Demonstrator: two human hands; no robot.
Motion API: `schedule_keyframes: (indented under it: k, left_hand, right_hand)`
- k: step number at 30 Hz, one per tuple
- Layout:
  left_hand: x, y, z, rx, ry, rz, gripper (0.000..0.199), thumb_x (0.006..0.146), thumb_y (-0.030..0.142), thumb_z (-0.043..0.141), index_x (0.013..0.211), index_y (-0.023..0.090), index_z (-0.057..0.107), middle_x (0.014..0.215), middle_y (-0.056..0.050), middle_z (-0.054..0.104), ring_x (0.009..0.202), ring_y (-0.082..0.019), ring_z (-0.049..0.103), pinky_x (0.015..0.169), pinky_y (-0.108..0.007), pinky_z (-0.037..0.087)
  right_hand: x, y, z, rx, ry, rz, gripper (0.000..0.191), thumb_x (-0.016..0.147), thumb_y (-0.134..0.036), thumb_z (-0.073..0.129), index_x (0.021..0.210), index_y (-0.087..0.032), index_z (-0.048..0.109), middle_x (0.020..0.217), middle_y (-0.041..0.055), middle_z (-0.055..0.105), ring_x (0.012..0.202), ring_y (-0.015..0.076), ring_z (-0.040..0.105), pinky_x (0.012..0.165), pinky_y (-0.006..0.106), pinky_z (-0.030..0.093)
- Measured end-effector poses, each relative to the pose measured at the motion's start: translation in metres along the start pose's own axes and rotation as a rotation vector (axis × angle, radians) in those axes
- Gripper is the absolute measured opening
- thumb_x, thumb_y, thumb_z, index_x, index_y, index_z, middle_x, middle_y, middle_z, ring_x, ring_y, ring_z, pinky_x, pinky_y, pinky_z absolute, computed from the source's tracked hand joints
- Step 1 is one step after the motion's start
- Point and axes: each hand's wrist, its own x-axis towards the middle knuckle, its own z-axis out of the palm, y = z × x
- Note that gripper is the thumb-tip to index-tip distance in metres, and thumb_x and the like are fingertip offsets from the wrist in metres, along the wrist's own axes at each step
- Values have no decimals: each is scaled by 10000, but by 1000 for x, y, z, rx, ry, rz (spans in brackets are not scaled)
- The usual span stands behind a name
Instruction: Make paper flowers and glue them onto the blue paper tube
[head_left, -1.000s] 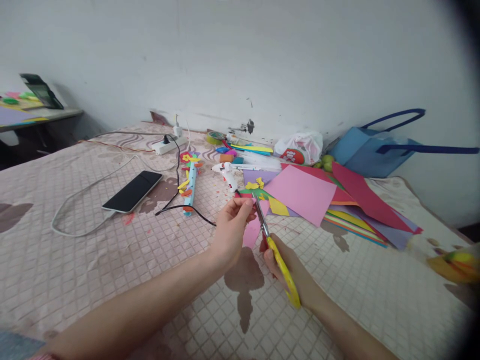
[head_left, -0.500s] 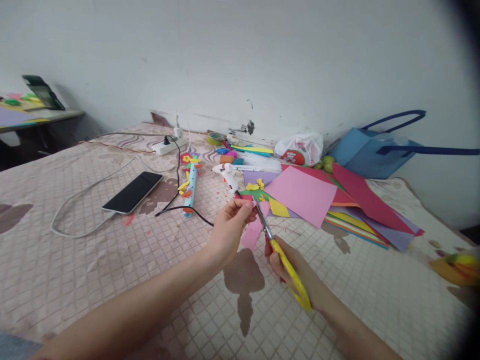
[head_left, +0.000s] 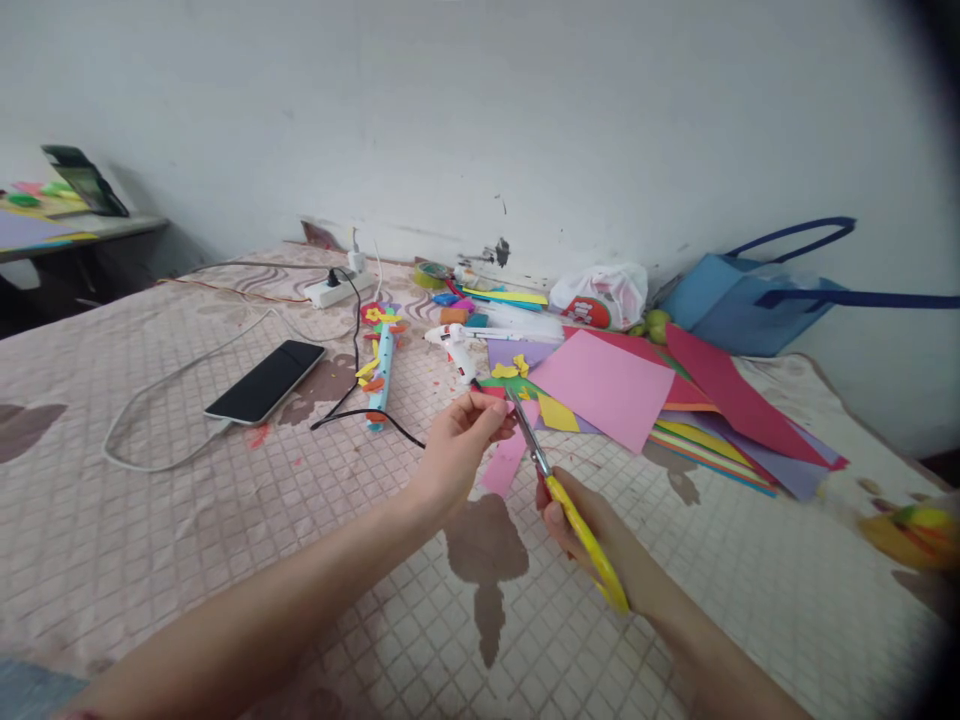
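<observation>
My left hand is closed in a pinch on a small piece of pink paper, mostly hidden by the fingertips. My right hand is wrapped round scissors with a yellow and a red handle. Their metal blades point up and left, right beside the left fingertips and the pink piece; whether they touch it I cannot tell. Below the blades lies a pink paper strip on the cloth. Behind the left hand is a white glue gun, and yellow paper scraps lie near it.
To the left are a light-blue decorated stick, a phone on a white cable, and a power strip. Coloured paper sheets spread out on the right. A plastic bag and blue bag stand by the wall.
My right hand and the scissors have shifted slightly to the right and up. My left hand keeps its pinch in nearly the same place.
</observation>
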Motion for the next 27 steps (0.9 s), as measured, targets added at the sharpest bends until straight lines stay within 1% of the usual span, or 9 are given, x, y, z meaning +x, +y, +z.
schedule_keyframes:
  k: [9,14,18,23,27]
  left_hand:
    - [2,2,-1,14,-14,1,150,761,270,644,742,133,587,734,-14,603,704,-105,564,737,-272,442]
    - [2,2,-1,10,-13,-4,144,761,266,644,739,136,587,732,-12,601,699,-103,565,733,-266,444]
    - [2,2,-2,16,-21,-4,142,768,265,639,749,134,587,738,-12,599,705,-101,564,735,-263,446]
    - [3,2,-4,11,-47,-10,165,758,284,660,748,137,586,733,-8,597,705,-100,560,743,-262,448]
    - [4,3,-5,13,-69,-22,183,743,290,679,737,137,579,741,-11,604,695,-98,563,746,-264,447]
  right_hand:
    - [-1,-7,-3,-34,1,11,365,796,-563,447,709,-224,343,610,-43,391,505,97,340,423,220,288]
    - [-1,-8,-3,-20,-10,26,354,798,-546,456,701,-227,338,576,-57,362,470,85,304,399,213,263]
    - [-1,-9,-3,8,-10,30,361,782,-541,481,695,-226,327,596,-52,362,483,84,306,397,208,263]
    - [-1,-7,-4,25,-21,53,327,799,-497,476,699,-225,326,593,-58,343,494,86,294,401,206,249]
    - [-2,-7,-5,41,-36,53,328,796,-495,469,691,-227,313,582,-62,342,496,88,292,408,209,255]
